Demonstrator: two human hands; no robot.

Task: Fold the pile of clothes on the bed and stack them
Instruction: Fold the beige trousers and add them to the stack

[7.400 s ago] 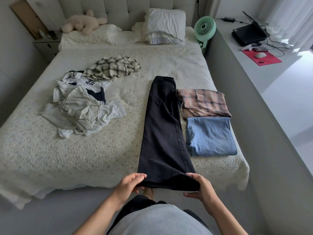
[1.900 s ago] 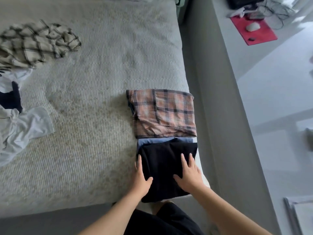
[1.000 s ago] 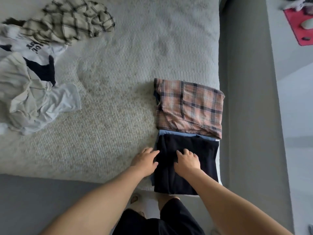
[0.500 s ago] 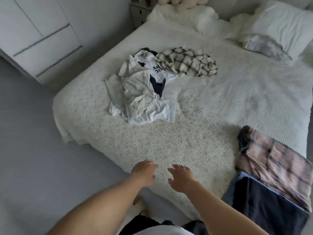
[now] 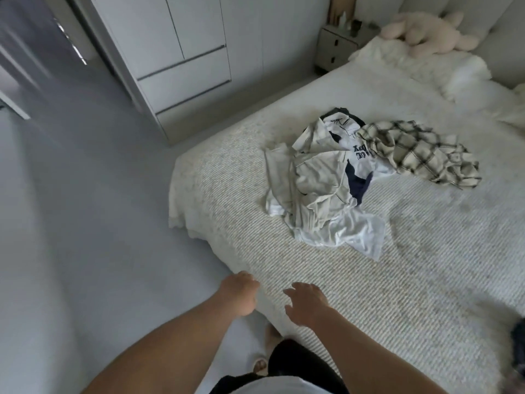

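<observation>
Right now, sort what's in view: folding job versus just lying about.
Job: unfolded pile, checked shirt, bed, left hand, right hand, both holding nothing.
Lying about: plush toy, pillow, nightstand, wardrobe.

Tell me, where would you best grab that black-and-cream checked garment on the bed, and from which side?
I would probably pinch the checked garment at its free right end, coming from the near side of the bed. Its left end runs into the crumpled white pile, so pulling there may drag other clothes along. Both the left hand and right hand are empty.
</observation>
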